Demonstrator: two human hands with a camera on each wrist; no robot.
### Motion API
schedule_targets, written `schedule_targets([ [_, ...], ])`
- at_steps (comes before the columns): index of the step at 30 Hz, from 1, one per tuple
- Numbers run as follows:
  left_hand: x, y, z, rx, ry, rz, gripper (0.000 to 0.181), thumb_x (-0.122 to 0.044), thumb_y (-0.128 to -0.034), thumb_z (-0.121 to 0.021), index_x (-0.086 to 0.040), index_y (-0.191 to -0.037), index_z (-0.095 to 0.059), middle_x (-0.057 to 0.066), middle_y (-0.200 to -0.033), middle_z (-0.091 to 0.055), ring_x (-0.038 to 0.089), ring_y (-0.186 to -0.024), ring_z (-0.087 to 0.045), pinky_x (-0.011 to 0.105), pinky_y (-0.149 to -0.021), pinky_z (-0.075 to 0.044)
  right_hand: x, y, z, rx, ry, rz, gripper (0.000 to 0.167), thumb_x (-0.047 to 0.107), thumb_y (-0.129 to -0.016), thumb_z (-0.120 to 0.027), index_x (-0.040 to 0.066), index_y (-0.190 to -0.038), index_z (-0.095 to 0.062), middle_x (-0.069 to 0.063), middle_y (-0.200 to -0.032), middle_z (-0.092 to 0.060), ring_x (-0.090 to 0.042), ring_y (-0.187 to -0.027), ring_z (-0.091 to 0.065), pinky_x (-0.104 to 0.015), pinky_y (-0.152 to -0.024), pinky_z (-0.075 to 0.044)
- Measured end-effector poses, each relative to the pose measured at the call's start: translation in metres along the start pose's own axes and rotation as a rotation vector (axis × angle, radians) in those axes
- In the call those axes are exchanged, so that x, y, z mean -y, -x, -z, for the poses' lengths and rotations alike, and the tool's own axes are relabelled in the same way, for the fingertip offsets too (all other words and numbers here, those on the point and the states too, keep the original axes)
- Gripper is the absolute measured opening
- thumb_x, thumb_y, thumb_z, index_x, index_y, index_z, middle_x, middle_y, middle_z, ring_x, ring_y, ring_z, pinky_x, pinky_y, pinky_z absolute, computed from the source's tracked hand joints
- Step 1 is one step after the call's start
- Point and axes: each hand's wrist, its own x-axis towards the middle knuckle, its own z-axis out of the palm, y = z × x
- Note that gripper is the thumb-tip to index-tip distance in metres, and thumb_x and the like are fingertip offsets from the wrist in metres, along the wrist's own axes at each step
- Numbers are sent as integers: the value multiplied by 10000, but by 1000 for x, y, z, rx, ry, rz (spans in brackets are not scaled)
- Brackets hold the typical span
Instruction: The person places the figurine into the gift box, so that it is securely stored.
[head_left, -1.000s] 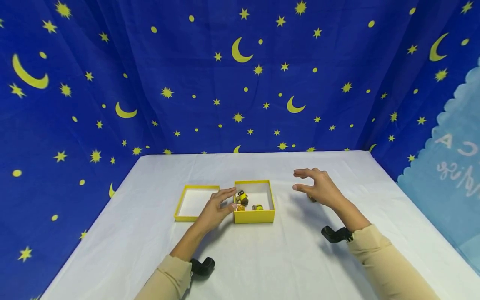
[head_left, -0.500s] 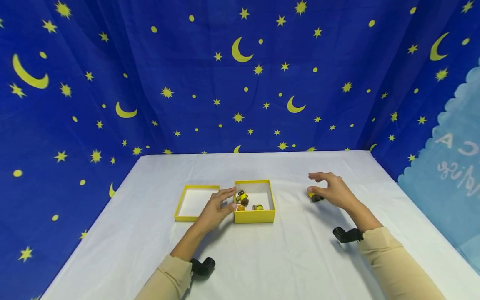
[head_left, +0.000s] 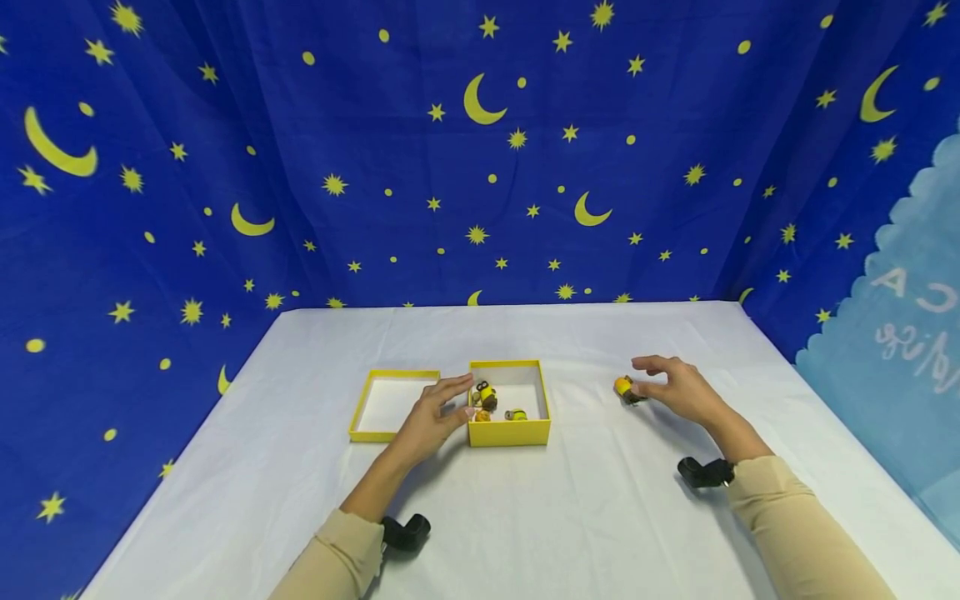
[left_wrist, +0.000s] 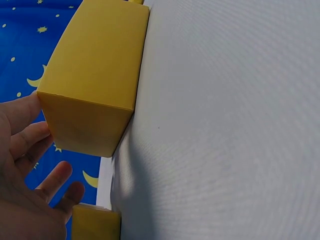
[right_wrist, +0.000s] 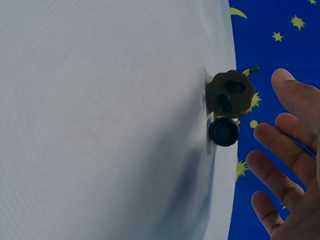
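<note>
A small yellow minion toy figure [head_left: 623, 387] with a dark brown bottom lies on the white table, right of the yellow box [head_left: 510, 432]. My right hand [head_left: 684, 393] is just to its right, thumb and fingers spread. In the right wrist view, a gap shows between these fingers and the figure's brown underside [right_wrist: 230, 95] and a dark round part [right_wrist: 224, 131]. My left hand [head_left: 431, 419] touches the box's left side with relaxed fingertips, also seen in the left wrist view. Inside the box lie several small figures, among them a goggled minion [head_left: 487, 395] and another minion [head_left: 515, 415].
Left of the box lies its shallow yellow lid [head_left: 372, 436], white inside up, partly behind my left hand. A white cloth [head_left: 585, 517] covers the table. Behind hangs a blue curtain [head_left: 420, 150] with yellow stars and moons; a light blue panel [head_left: 892, 367] stands at the right.
My right hand has moved to the right and slightly nearer, passing over the minion figure and uncovering it. My left hand, the box and the lid have stayed put.
</note>
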Motion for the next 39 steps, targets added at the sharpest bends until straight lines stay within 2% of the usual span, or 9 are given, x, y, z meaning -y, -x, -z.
schedule_targets([
  [12,0,0,0,1,-3,-7,467,-177,-916,-611,-93,-1362,-505,-5,-1453,-453,285,-1360,-323,526,-1111,-315,-9,-1,-4,29,-4,8,499,319,-869,-668,56,-1281,-572,-192,-1244,-613,-417,-1179,-508,-606,-951,-395],
  [20,-1,1,1,5,1,1,466,-176,-914,-613,-95,-1360,-508,-23,-1448,-459,271,-1361,-320,521,-1124,-296,-12,-1,-8,49,-11,23,533,329,-866,-670,42,-1299,-551,-180,-1254,-614,-414,-1192,-509,-615,-982,-375],
  [25,-1,1,0,-3,-7,-18,471,-171,-909,-619,-79,-1358,-507,11,-1450,-458,289,-1348,-336,532,-1109,-313,-10,-4,-12,75,-34,9,555,335,-867,-666,50,-1323,-530,-192,-1275,-594,-417,-1219,-483,-619,-999,-364],
  [28,-15,5,4,16,2,-3,474,-135,-912,-608,-31,-1360,-489,83,-1458,-442,331,-1354,-322,545,-1109,-305,-9,-5,-14,67,-32,11,547,332,-867,-665,56,-1320,-534,-199,-1263,-598,-418,-1213,-485,-616,-991,-373],
  [32,-18,6,4,23,17,20,478,-117,-916,-601,-17,-1366,-475,106,-1468,-426,349,-1377,-288,550,-1126,-275,-7,-6,-16,43,-13,15,552,355,-857,-673,56,-1305,-550,-202,-1226,-618,-424,-1188,-503,-609,-973,-387],
  [35,-3,2,0,6,13,-1,480,-156,-913,-612,-57,-1366,-489,59,-1464,-439,322,-1375,-300,547,-1122,-285,-7,-8,-17,32,9,1,565,377,-846,-680,61,-1297,-558,-194,-1219,-627,-423,-1184,-511,-608,-974,-388],
  [39,0,1,0,4,-1,-12,477,-177,-911,-618,-78,-1362,-501,29,-1456,-451,301,-1358,-327,531,-1110,-315,-6,-9,-19,17,39,-32,573,415,-833,-683,70,-1278,-574,-180,-1211,-638,-422,-1182,-512,-606,-963,-394],
])
